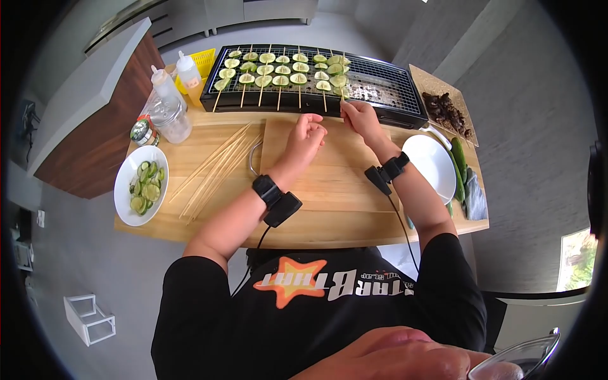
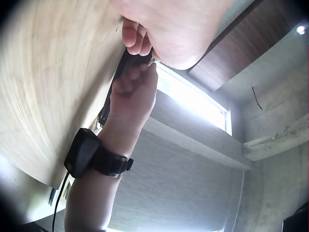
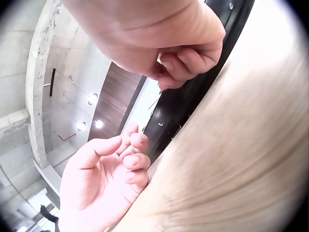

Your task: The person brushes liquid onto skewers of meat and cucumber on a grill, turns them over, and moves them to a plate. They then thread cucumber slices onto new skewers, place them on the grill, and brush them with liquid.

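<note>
Skewers with green slices [image 1: 280,69] lie in a row across the black grill [image 1: 380,114]. At the row's right end, my right hand [image 1: 361,120] pinches the near end of a skewer [image 1: 342,92] between thumb and fingers, just over the grill's front edge. My left hand [image 1: 307,140] hovers over the wooden board [image 1: 329,183] with loosely bent fingers and nothing in them. In the right wrist view the left hand [image 3: 106,179] is palm up, apart from the right hand [image 3: 188,53], whose fingers are curled.
Bare skewers [image 1: 218,164] and a bowl of slices [image 1: 125,190] lie left. Bottles [image 1: 189,76], a jar [image 1: 172,124] and a yellow basket [image 1: 206,62] stand back left. Right are a white bowl [image 1: 430,164], cucumbers [image 1: 457,164] and a board of dark pieces [image 1: 446,114].
</note>
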Demonstrator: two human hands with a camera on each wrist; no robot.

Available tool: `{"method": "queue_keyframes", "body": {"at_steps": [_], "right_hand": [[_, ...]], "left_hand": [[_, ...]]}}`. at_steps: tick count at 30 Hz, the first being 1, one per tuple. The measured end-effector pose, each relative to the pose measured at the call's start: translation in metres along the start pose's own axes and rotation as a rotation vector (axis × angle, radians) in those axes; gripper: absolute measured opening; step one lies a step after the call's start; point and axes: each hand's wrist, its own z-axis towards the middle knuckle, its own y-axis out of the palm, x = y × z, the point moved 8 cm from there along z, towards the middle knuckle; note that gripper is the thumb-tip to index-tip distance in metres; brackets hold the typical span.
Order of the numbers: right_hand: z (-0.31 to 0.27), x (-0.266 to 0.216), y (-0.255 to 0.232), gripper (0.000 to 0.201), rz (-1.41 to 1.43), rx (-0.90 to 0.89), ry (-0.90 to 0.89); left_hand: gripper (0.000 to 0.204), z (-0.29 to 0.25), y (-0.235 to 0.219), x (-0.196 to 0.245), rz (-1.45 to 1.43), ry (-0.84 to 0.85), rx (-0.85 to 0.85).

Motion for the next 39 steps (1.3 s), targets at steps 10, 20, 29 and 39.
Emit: {"method": "queue_keyframes", "body": {"at_steps": [10, 20, 29, 39], "right_hand": [[-0.006, -0.020, -0.042, 0.036, 0.085, 0.230, -0.157], [-0.017, 0.008, -0.043, 0.031, 0.295, 0.126, 0.084], [-0.042, 0.025, -0.039, 0.039, 0.238, -0.048, 0.217], [-0.176, -0.024, -0.086, 0.016, -0.293, -0.060, -0.044]], "left_hand": [[0.029, 0.001, 0.000, 0.000, -0.022, 0.028, -0.013], [0.024, 0.001, 0.001, -0.003, 0.007, 0.014, -0.016], [0.021, -0.002, 0.004, 0.002, 0.034, 0.004, -0.043], [0.020, -0.002, 0.007, 0.001, 0.026, -0.022, -0.060]]}}
